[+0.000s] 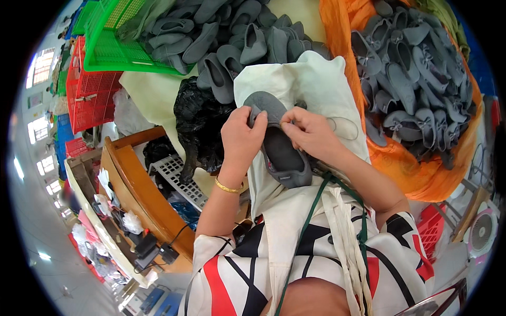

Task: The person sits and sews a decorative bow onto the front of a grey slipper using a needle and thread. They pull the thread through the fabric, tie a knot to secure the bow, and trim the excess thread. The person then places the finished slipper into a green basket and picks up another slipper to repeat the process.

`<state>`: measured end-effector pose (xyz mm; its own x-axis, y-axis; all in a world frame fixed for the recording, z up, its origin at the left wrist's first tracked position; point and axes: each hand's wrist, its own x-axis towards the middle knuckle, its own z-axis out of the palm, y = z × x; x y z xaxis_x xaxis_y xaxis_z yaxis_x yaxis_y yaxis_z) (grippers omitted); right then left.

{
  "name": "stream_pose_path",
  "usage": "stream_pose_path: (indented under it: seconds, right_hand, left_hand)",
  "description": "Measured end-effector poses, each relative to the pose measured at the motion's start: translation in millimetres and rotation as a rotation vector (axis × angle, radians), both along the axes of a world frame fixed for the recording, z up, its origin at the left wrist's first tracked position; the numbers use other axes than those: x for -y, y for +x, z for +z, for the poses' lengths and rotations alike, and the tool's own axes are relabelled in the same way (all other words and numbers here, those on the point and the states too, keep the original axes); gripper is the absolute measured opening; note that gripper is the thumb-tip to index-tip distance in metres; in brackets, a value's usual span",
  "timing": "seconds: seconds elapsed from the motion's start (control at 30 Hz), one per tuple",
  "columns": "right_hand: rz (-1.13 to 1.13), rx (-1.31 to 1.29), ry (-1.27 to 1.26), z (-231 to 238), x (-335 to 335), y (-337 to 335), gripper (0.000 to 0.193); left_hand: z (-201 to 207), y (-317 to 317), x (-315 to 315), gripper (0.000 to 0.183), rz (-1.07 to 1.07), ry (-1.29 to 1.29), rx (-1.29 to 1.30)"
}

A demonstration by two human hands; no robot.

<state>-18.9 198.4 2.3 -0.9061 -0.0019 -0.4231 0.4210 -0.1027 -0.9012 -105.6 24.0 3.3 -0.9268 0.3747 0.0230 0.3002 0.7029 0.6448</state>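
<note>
A grey slip-on shoe [287, 167] lies over a white cloth [311, 79] on my lap, toe pointing away from me and its dark opening facing up. My left hand [243, 136] is closed on the toe end, thumb and fingers gripping the grey upper. At the right edge of the opening, my right hand [312, 132] makes a pinch with thumb and forefinger. Whatever sits between those fingertips is too small to make out. A thin loop [345, 128], like thread or cord, shows on the cloth beside my right wrist.
Beyond the cloth, many grey shoes [203, 39] spill from a green basket [118, 55]. To the right, an orange sack [406, 174] holds grey shoes with bows [403, 87]. Black plastic bag [197, 113], red crate [95, 87] and wooden drawer [142, 195] stand left; a fan [482, 234] is far right.
</note>
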Motion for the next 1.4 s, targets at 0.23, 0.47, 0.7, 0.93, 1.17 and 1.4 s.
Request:
stream_pose_path:
  seconds: [0.23,0.47,0.7,0.93,1.17,1.4]
  right_hand:
    - [0.053,-0.193,0.196,-21.5,15.7,-2.9,0.013]
    - [0.038,-0.223,0.244,-18.0,14.3,-5.5,0.014]
    - [0.088,-0.259,0.326,-19.4,13.1,-9.9,0.014]
    - [0.049,-0.455,0.620,-49.4,37.9,0.3,0.012]
    - [0.086,-0.587,0.729,-54.9,34.3,-10.4,0.011]
    - [0.164,-0.621,0.689,-48.7,19.4,-12.1,0.013]
  left_hand:
    - [-8.3,4.5,15.6,0.013,0.124,0.296,0.396]
    - [-8.3,3.8,13.8,0.014,0.132,0.328,0.433]
    - [-7.7,4.0,11.4,0.018,0.170,0.347,0.431]
    - [-4.4,-3.5,12.1,0.020,0.214,0.373,0.592]
    - [0.4,-6.3,10.2,0.014,0.250,0.491,0.749]
    - [-1.2,-8.7,13.1,0.007,0.236,0.519,0.816]
